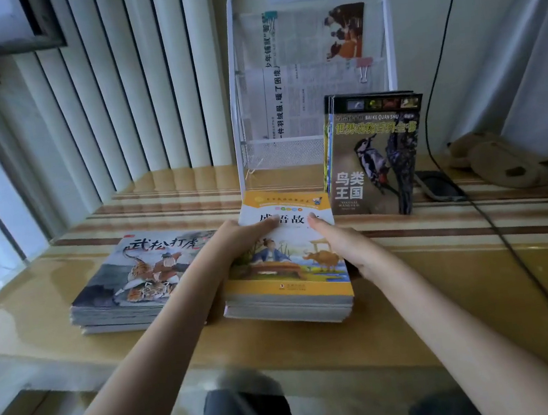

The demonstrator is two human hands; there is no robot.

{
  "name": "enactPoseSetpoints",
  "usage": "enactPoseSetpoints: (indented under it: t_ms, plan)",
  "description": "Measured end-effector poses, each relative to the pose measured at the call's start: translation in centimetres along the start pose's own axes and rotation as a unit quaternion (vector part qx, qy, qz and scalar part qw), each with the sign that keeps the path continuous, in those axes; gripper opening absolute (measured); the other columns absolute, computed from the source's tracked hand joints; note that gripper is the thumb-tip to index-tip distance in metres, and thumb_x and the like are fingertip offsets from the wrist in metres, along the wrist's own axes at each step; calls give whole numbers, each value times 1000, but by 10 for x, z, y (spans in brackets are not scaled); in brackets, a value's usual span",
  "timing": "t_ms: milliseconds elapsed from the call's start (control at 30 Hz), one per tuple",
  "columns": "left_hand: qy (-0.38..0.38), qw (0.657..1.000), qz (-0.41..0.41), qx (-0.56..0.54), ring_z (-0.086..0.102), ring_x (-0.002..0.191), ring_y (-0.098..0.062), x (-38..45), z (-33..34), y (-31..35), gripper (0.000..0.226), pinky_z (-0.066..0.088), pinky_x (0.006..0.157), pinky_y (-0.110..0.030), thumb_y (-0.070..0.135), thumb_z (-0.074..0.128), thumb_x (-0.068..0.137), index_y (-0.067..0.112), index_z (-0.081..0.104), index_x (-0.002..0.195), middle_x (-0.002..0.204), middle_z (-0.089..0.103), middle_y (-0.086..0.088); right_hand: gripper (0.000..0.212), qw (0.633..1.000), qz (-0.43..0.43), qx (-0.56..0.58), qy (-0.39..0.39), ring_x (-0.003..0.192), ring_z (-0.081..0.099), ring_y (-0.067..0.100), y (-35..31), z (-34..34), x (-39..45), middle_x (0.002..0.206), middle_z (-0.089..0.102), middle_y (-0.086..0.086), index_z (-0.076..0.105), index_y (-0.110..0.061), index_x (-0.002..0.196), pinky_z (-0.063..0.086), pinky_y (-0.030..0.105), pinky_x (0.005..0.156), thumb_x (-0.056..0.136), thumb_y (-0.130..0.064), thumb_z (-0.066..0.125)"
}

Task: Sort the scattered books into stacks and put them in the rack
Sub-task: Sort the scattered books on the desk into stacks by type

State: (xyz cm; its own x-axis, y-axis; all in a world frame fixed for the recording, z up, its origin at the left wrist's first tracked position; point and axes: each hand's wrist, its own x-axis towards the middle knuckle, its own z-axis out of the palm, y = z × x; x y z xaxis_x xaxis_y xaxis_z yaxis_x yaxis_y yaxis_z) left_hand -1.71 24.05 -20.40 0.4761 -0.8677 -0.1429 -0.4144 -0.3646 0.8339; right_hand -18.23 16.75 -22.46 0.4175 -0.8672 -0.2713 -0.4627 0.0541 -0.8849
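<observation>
Head view looks down on a yellow-covered stack of books point(287, 274) at the centre of the table point(446, 275). Both hands hold it from the sides: the left hand point(235, 239) grips the left edge at 9 o'clock, its thumb lying across the top cover, and the right hand point(342, 243) grips the right edge at 3 o'clock, thumb also on the cover; the other fingers curl down the sides, hidden. Just beside it at 9 o'clock lies a second stack topped by a tiger-picture book point(143, 275). At 12 o'clock stands a white wire rack point(315, 74) with clipped newspapers in its upper tiers. Dark bird encyclopedia books point(376, 153) stand upright at the rack's right, at 1 o'clock; whether they sit inside it is unclear.
</observation>
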Motion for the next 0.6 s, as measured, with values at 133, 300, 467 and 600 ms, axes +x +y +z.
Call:
enactPoseSetpoints:
  t_ms: [133,300,467,600]
  plan:
    - [-2,1000,-14,12,51,77,-14,5,7,-6,42,36,74,-26,55,65,79,17,62,98,88,58,2,83,999,17,-48,20,132,41,27,7,7,2,147,40,10,42,-18,142,33,40,103,83,-75,36]
    - [26,996,-12,81,51,65,-16,14,13,-15,46,38,59,-29,56,62,81,15,47,68,70,53,-3,84,988,34,-145,35,123,49,28,5,7,8,137,50,13,50,-9,135,34,32,83,84,-74,34]
    - [47,976,17,212,49,64,-22,15,9,-13,50,35,56,-30,53,55,88,8,45,67,66,52,-6,72,964,15,-262,43,84,57,25,1,8,14,92,62,8,64,-9,82,39,31,71,86,-73,31]
    - [129,943,68,300,47,80,-28,13,15,0,28,38,67,-34,26,62,91,7,43,84,87,51,-11,69,890,-46,-431,145,82,58,26,-2,9,15,86,61,7,63,-11,88,35,26,55,85,-72,32]
